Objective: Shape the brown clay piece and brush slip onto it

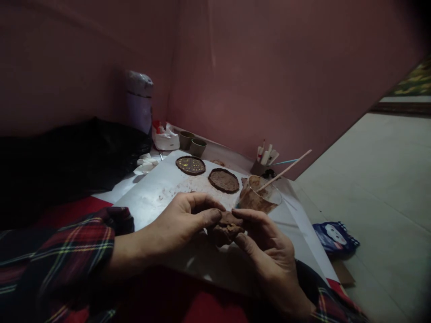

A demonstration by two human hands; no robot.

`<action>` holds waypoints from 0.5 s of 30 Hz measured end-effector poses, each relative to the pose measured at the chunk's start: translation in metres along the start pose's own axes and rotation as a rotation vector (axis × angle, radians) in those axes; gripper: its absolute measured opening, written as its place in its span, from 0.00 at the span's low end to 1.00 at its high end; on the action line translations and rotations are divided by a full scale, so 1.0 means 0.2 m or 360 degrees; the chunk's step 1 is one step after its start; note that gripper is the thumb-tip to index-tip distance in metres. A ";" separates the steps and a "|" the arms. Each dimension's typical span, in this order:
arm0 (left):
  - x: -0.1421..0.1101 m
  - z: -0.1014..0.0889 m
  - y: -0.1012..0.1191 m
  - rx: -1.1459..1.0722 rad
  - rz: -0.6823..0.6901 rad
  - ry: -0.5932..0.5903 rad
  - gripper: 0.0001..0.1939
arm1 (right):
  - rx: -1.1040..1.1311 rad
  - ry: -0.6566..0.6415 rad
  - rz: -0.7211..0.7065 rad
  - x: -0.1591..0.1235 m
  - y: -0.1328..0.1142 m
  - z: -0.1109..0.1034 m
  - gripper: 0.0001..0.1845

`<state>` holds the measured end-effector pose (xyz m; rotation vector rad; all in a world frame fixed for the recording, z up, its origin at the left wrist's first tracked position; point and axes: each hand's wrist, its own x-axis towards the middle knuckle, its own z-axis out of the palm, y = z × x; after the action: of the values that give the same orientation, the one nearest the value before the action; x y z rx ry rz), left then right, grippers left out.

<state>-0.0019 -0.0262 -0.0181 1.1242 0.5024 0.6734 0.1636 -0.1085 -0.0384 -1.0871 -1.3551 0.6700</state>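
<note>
A rough lump of brown clay (226, 229) is held between both hands above the near part of the white sheet. My left hand (188, 217) is closed on its left side, the thumb lying across the top. From the right, my right hand (267, 244) pinches the lump between thumb and fingers. The fingertips are smeared brown. Beyond the hands lie two flat brown discs with raised rims: a plain disc (224, 181) and a disc dotted with yellow (190, 165). Just past my right hand stands a clear cup (257, 195), smeared brown inside, with a stick (286, 169) leaning in it.
Two small dark cups (198, 147) and a white plastic bag (166, 138) stand at the back. A holder with brushes or tools (266, 161) is at the back right. Black plastic (74, 157) and a lilac bottle (139, 101) are left. A blue packet (336, 238) lies right, below table level.
</note>
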 end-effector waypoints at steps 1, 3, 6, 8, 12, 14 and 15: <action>0.00 0.00 -0.01 -0.0028 -0.0026 -0.0014 0.09 | 0.0005 -0.0003 -0.0002 0.00 0.00 0.00 0.14; 0.00 -0.01 -0.02 -0.0037 -0.0051 -0.0028 0.10 | 0.0019 0.0002 0.0001 0.00 0.00 0.00 0.14; 0.00 -0.01 -0.02 -0.0017 -0.0001 -0.0062 0.13 | 0.0006 0.0029 0.0013 0.00 0.00 -0.01 0.14; 0.00 -0.01 -0.02 -0.0007 0.0019 -0.0091 0.15 | -0.0056 0.0030 0.0027 0.00 -0.01 -0.01 0.14; -0.01 0.01 0.01 0.0031 0.0001 -0.0001 0.16 | -0.0153 0.0098 0.0054 0.01 -0.01 -0.01 0.18; -0.01 0.01 0.02 0.0043 0.0026 0.0045 0.17 | -0.0158 0.0146 0.0080 0.01 0.00 -0.01 0.19; -0.01 0.01 0.02 0.0056 0.0042 0.0056 0.17 | -0.0168 0.0151 0.0094 0.01 0.00 0.00 0.18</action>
<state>-0.0026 -0.0287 -0.0132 1.1555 0.5317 0.7106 0.1647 -0.1061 -0.0376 -1.2321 -1.2928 0.5878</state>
